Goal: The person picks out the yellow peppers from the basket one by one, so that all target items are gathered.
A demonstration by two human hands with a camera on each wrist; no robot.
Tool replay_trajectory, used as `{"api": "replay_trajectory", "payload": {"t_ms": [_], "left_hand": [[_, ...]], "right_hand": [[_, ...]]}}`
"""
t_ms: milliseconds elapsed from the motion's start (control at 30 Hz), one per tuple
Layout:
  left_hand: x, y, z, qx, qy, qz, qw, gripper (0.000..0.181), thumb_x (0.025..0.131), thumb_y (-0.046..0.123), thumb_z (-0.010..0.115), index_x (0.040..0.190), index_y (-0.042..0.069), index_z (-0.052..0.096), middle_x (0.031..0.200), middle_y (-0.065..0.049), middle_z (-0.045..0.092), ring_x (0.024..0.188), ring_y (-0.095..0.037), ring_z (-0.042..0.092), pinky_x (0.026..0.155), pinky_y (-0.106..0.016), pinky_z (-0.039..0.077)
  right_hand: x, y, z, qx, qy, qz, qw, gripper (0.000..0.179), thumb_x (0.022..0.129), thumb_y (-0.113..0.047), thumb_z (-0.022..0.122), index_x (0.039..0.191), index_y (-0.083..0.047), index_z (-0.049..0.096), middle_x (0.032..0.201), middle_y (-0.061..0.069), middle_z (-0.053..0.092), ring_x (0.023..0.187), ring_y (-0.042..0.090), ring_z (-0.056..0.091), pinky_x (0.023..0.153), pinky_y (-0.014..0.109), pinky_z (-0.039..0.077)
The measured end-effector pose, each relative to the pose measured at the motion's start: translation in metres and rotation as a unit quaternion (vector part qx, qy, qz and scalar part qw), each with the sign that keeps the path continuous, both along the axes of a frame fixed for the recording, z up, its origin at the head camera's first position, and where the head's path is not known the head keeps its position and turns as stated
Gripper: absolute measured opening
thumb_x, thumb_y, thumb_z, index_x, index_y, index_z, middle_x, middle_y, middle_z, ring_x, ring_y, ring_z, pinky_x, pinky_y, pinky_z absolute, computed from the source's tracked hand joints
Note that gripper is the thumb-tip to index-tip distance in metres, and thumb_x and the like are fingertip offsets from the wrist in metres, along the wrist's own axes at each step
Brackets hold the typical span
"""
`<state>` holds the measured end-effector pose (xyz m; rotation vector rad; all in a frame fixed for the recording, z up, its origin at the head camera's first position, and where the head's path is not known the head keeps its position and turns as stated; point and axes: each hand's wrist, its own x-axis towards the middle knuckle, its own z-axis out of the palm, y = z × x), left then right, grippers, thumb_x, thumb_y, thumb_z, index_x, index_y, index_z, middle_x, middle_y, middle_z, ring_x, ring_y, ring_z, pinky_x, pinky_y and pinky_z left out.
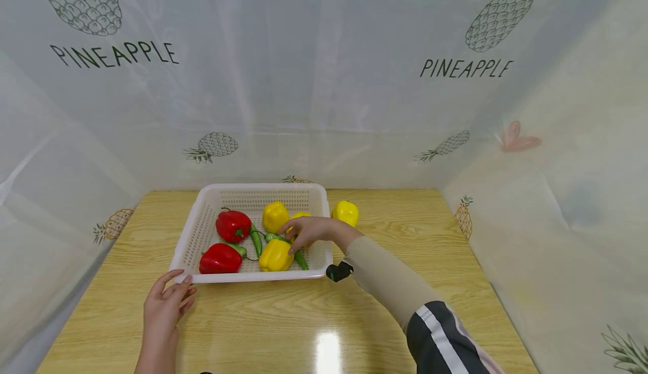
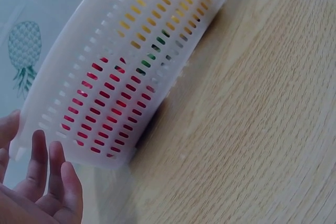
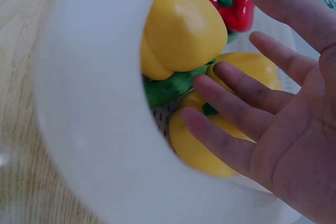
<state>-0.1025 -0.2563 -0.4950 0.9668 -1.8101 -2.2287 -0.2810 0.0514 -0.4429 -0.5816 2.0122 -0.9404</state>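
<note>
A white perforated plastic basket (image 1: 189,239) holds red and yellow bell peppers and several long green peppers. My right hand (image 1: 310,231) is inside its right part, fingers spread and palm bare in the right wrist view. It hovers over a yellow bell pepper (image 1: 275,256) and green pepper (image 1: 301,260); whether a fingertip touches is hard to tell. Another yellow bell pepper (image 1: 275,216) lies behind. Two red bell peppers, a rear one (image 1: 234,226) and a front one (image 1: 221,258), lie at left. At the basket's front left corner, my left hand (image 1: 164,301) rests its fingertips on the rim.
One yellow bell pepper (image 1: 346,213) sits on the wooden table (image 1: 263,323), just right of the basket and beyond my right forearm. A pineapple-printed sheet (image 1: 324,81) hangs behind the table and along both sides.
</note>
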Motion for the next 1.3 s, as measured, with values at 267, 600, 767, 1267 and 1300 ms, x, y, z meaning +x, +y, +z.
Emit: {"api": "replay_trajectory", "payload": {"t_ms": [267, 600, 767, 1267, 1300], "left_hand": [[0.001, 0.001, 0.002, 0.002, 0.002, 0.002, 1.0000, 0.028, 0.092, 0.016, 0.070, 0.117, 0.018, 0.057, 0.074, 0.006, 0.068, 0.067, -0.008, 0.067, 0.061, -0.024, 0.056], [0.000, 0.000, 0.001, 0.003, 0.006, 0.003, 1.0000, 0.029, 0.092, 0.015, 0.070, 0.118, 0.016, 0.057, 0.076, 0.006, 0.069, 0.069, -0.009, 0.067, 0.061, -0.024, 0.056], [0.000, 0.001, 0.000, 0.002, 0.021, 0.009, 0.9997, 0.030, 0.091, 0.013, 0.071, 0.118, 0.013, 0.057, 0.075, 0.005, 0.069, 0.068, -0.009, 0.068, 0.058, -0.023, 0.055], [0.001, 0.001, 0.000, -0.007, 0.002, 0.002, 1.0000, 0.030, 0.093, 0.015, 0.068, 0.120, 0.015, 0.055, 0.076, 0.006, 0.069, 0.070, -0.008, 0.067, 0.061, -0.023, 0.055], [0.001, 0.001, 0.001, -0.007, 0.002, 0.002, 1.0000, 0.030, 0.093, 0.016, 0.068, 0.120, 0.016, 0.055, 0.076, 0.007, 0.069, 0.070, -0.008, 0.067, 0.061, -0.023, 0.055]], "right_hand": [[-0.006, -0.007, -0.005, 0.024, -0.016, 0.003, 0.9996, 0.065, 0.085, -0.015, 0.078, 0.143, -0.014, 0.048, 0.143, 0.012, 0.048, 0.125, 0.022, 0.050, 0.100, 0.050, 0.044], [-0.012, -0.015, -0.011, 0.038, -0.022, 0.015, 0.9989, 0.064, 0.084, -0.014, 0.079, 0.141, -0.015, 0.049, 0.142, 0.012, 0.049, 0.122, 0.023, 0.052, 0.096, 0.049, 0.047], [-0.016, -0.018, -0.014, 0.034, -0.047, 0.015, 0.9982, 0.065, 0.083, -0.007, 0.078, 0.141, -0.017, 0.049, 0.142, 0.013, 0.046, 0.118, 0.021, 0.052, 0.095, 0.050, 0.047], [-0.022, -0.024, -0.020, 0.060, -0.068, 0.055, 0.9943, 0.074, 0.079, -0.002, 0.080, 0.141, -0.025, 0.047, 0.140, 0.010, 0.042, 0.095, 0.017, 0.056, 0.093, 0.052, 0.047], [-0.023, -0.024, -0.020, 0.059, -0.070, 0.056, 0.9942, 0.074, 0.080, -0.001, 0.080, 0.141, -0.025, 0.046, 0.141, 0.010, 0.040, 0.095, 0.017, 0.055, 0.093, 0.052, 0.046]]}}
